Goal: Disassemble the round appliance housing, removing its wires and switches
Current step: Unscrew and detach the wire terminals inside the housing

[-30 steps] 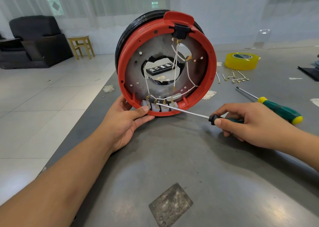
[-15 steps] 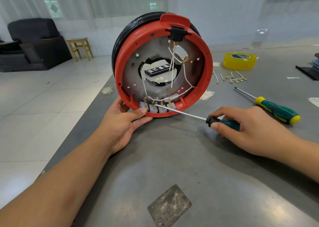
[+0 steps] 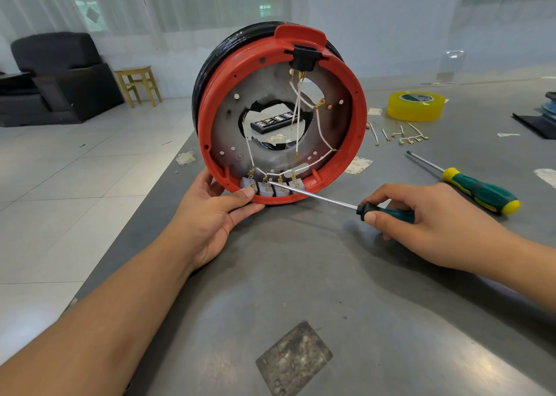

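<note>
A round appliance housing (image 3: pixel 210 119) with a red plastic rim and black outer wall stands on edge near the grey table's (image 3: pixel 361 290) left edge, open face toward the camera. Thin white wires (image 3: pixel 323 137) with brass terminals cross its metal plate. Four small grey block switches (image 3: pixel 272 188) sit in a row at the bottom rim.

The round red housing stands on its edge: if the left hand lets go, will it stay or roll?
Probably it would roll or tip. The housing stands upright on its curved rim on the smooth table, and only the left hand steadies it. The screwdriver pushing at the switches could nudge it. Its weight cannot be judged.
</note>
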A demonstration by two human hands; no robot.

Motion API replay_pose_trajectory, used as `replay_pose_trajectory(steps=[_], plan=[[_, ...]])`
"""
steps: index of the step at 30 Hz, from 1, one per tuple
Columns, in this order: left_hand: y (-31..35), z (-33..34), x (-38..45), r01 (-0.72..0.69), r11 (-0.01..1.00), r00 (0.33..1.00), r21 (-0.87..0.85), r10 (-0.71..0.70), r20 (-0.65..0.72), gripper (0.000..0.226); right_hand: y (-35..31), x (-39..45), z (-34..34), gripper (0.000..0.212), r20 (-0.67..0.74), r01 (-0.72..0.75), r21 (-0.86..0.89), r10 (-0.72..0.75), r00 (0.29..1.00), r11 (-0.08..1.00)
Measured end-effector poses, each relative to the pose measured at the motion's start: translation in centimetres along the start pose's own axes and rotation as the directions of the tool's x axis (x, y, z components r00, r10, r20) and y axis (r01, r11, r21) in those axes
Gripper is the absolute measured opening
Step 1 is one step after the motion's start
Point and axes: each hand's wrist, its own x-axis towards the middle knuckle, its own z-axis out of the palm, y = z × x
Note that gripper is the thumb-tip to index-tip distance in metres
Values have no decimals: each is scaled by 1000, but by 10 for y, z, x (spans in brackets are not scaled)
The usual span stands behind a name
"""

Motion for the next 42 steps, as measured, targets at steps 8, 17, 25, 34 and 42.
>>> replay_pose_trajectory(steps=[8, 17, 25, 34, 42], plan=[[0, -1, 2, 2, 1000, 1000, -24, -2, 2, 52, -5, -1, 5, 31, -55, -42, -28, 40, 998, 999], [0, -1, 4, 5, 999, 1000, -39, -5, -13, 53, -6, -5, 12, 36, -127, -49, -92, 37, 991, 995], [1, 1, 2, 15, 998, 999, -65, -18, -32, 55, -8, -4, 17, 37, -155, -36, -166, 11, 988, 985], [1, 2, -1, -2, 997, 999, -82, -1, -38, 61, -16, -6, 15, 33, -156, 5, -187, -35, 987, 982], [0, 0, -2, -28, 997, 999, -66, 26, -26, 66, -14, -9, -2, 32, -122, -26, -154, 7, 992, 988]])
